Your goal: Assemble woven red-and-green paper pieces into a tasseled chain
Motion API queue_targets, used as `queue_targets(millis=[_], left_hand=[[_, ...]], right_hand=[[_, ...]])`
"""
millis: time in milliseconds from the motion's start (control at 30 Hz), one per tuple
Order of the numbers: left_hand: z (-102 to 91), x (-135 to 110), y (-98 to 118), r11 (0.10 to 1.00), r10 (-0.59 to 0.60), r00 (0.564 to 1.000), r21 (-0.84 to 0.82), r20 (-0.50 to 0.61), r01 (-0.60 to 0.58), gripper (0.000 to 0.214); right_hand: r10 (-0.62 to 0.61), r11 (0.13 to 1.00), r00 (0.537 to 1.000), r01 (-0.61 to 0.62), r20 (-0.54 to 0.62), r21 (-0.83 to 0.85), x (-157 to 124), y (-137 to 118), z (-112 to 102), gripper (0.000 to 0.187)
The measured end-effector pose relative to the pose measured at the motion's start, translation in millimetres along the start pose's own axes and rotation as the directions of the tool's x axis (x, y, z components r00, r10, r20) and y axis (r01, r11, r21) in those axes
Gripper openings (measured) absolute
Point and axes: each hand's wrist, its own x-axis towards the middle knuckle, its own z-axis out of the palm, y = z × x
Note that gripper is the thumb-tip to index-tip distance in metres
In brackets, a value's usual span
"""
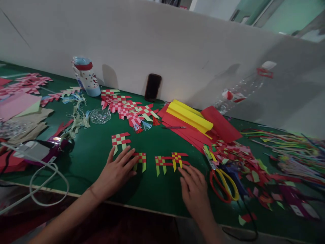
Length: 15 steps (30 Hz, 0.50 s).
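Note:
My left hand [116, 171] lies flat and open on the green table [157, 189], its fingertips touching a small red-and-green woven paper piece [141, 160]. Another woven piece [120, 140] sits just above that hand. My right hand [194, 189] rests with fingers stretched out, its tips just below a pair of joined woven pieces [170, 160]. Neither hand holds anything.
Scissors with red and yellow handles [223, 183] lie right of my right hand among paper scraps [238, 159]. Red and yellow folded paper [193, 118], a pile of woven pieces [129, 108], a phone [152, 87], a bottle [87, 76] and a white cable [48, 179] surround the area.

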Motion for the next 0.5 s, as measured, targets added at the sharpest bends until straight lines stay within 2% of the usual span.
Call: queue_targets(millis=[133, 200, 333, 500], left_hand=[[6.1, 0.2, 16.4, 0.996, 0.065, 0.998, -0.054, 0.002, -0.064, 0.040], [11.0, 5.6, 28.5, 0.985, 0.153, 0.988, -0.082, 0.012, -0.152, 0.042], [21.4, 26.0, 52.5, 0.941, 0.330, 0.942, -0.104, 0.068, -0.322, 0.050], [30.7, 41.0, 63.5, 0.920, 0.389, 0.913, -0.098, 0.121, -0.379, 0.060]], right_hand=[[0.072, 0.997, 0.996, -0.072, -0.045, -0.008, 1.5, 9.8, 2.1, 0.030], [0.074, 0.997, 0.996, -0.075, -0.043, -0.002, 3.0, 8.9, 2.5, 0.030], [0.067, 0.998, 0.996, -0.066, -0.052, 0.022, 2.2, 6.0, 3.4, 0.030], [0.096, 0.994, 0.991, -0.092, -0.090, 0.051, -8.8, 6.6, 10.5, 0.027]])
